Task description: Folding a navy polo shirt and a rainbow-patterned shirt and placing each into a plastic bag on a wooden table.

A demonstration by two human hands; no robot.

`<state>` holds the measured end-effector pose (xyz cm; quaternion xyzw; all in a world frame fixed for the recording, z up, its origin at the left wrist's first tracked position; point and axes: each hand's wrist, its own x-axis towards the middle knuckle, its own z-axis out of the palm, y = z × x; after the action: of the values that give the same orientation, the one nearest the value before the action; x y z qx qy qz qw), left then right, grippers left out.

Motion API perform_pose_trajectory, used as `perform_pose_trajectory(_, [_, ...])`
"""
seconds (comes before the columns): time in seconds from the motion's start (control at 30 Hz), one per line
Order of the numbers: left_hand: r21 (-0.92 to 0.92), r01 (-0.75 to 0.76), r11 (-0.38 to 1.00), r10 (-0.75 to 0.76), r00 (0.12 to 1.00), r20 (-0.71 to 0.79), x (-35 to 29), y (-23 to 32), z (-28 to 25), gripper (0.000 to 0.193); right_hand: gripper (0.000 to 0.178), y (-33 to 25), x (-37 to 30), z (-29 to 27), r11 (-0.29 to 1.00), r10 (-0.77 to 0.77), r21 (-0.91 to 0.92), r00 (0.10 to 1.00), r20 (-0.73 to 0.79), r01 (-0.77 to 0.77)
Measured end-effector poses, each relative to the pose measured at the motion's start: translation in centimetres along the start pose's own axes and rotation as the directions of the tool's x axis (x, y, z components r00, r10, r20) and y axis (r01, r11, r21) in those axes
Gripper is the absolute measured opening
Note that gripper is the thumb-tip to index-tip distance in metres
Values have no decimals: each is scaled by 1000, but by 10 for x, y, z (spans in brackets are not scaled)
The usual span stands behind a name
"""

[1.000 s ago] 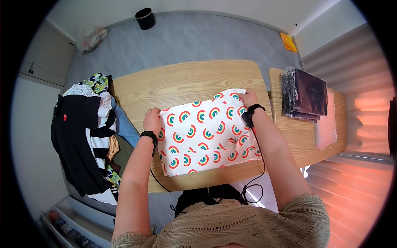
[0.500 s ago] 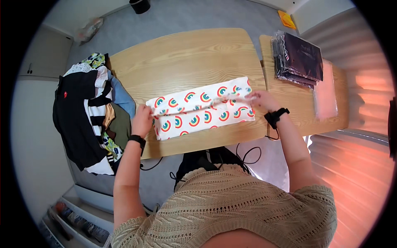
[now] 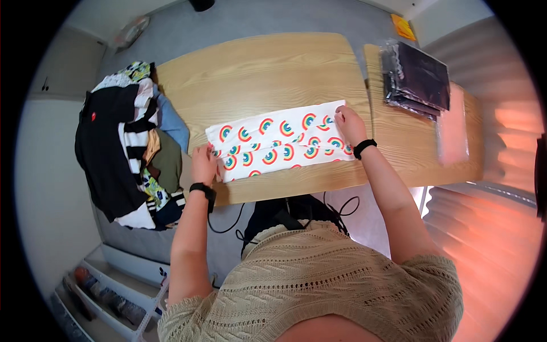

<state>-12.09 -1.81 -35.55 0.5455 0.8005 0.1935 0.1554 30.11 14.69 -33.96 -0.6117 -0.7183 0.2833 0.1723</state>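
A white cloth garment with a rainbow print point(image 3: 268, 139) lies folded into a long strip on the wooden table point(image 3: 256, 68). Along its middle runs a fold edge, now lying nearly flat. At the strip's left end, my left hand point(image 3: 203, 165) has its fingers closed on the edge. My right hand point(image 3: 349, 125) pinches the far right corner, its fingers bent over the fabric. Both wrists wear black bands. What kind of garment the folded cloth is cannot be made out.
A heap of clothes, with a black shirt point(image 3: 108, 154) on top, hangs over the table's left side. On a side table at right are dark garments in clear bags point(image 3: 419, 77) and clear plastic sleeves point(image 3: 453, 131). White bins point(image 3: 122, 279) stand at lower left.
The raised upper layer of the cloth has come down flat along the middle. My right hand has moved from the middle of the right end to the far corner; my left hand stays at the left end.
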Motion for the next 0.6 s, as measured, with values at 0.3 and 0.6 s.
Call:
perform_pose_trajectory(0.3, [-147,521,840,-525,851,20,18,-10,26,36,29,-14,-3,38,968,-88,-217,981,173,125])
perform_pose_trajectory(0.6, [-138,479,867,-474,878,71,14,0,30,39,42,-39,-55,77,791,-574,-39,762,299,611])
